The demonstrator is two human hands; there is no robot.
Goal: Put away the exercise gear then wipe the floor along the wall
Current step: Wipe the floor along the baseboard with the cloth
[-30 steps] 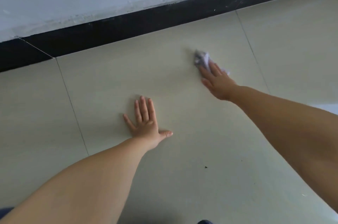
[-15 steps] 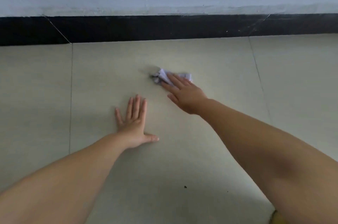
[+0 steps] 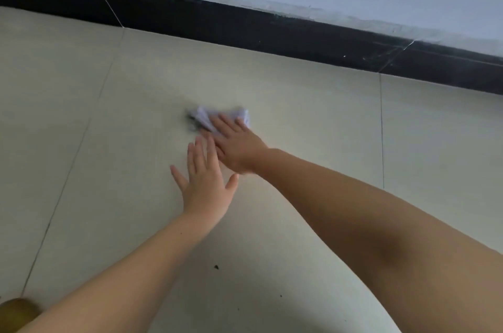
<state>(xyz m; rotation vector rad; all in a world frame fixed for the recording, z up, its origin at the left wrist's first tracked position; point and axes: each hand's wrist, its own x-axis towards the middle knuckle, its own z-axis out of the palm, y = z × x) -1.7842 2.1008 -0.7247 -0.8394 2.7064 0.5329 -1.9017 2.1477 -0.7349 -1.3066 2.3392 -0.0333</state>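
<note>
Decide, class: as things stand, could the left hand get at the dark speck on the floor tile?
Probably yes. The left hand lies flat and holds nothing, and only bare floor tile lies between it and the dark speck, which sits beside its forearm.

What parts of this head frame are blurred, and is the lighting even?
Head view: right hand and wipe smeared by motion blur; left hand slightly soft; dark baseboard and grout lines sharper; light dim and diffuse, soft shadow on the floor near the bottom edge, no glare.

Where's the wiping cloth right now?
In the head view, the crumpled cloth lies mid-floor under the right hand, just beyond the left hand, short of the black baseboard.
</note>
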